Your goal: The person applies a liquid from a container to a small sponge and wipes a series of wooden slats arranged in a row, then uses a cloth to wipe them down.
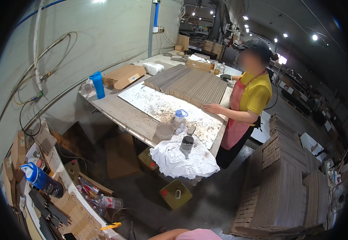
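The yellow tool lies left of the bottom-centre pink sleeve, long axis nearly level; neither hand shows, so their grip cannot be told.

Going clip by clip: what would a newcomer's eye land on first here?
Probably the co-worker in yellow, standing at the right of the table beside a tight row of grey-brown boards. Next might come the crumpled white cloth hanging over the table's near edge, then the tall board stacks at lower right.
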A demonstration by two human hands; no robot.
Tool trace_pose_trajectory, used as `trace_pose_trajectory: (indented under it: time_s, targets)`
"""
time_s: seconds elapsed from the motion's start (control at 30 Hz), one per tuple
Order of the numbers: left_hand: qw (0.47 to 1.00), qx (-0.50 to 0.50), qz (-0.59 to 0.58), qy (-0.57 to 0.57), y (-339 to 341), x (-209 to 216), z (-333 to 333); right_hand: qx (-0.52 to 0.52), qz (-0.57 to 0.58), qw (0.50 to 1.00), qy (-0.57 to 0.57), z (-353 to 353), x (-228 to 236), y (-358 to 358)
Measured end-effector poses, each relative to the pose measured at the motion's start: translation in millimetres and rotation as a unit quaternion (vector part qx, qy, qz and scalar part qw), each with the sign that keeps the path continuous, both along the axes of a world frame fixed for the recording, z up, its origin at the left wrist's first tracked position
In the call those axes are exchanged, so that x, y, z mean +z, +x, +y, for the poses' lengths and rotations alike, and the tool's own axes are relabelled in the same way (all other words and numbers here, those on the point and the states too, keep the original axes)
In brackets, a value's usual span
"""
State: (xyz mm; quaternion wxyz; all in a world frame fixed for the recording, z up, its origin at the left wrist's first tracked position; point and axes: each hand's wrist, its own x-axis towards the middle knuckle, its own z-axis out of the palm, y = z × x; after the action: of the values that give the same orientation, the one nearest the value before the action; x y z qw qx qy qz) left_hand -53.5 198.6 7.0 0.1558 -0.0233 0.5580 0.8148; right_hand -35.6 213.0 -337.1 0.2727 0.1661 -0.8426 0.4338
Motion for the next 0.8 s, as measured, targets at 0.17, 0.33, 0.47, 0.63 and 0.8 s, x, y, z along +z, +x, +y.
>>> trace_pose_trajectory:
  time_s: [0.17,0.33,0.47,0.63,0.8]
  targets:
    - [1.000,-0.006,-0.005,-0.028,5,8,11,0.006,-0.056,0.993,-0.104,-5,5,1]
    - [0.999,-0.020,-0.009,-0.026,-6,-2,7,0.049,-0.060,0.982,-0.172,3,41,-23]
    - [0.999,-0.027,-0.037,-0.027,-20,-13,9,0.089,0.087,0.988,-0.096,16,51,-17]
    - [0.997,-0.069,-0.015,-0.008,-15,-4,30,0.043,0.025,0.997,-0.059,-11,13,-25]
    - [0.992,-0.122,-0.008,-0.016,-32,-13,58,-0.002,0.017,1.000,-0.011,-8,-1,-32]
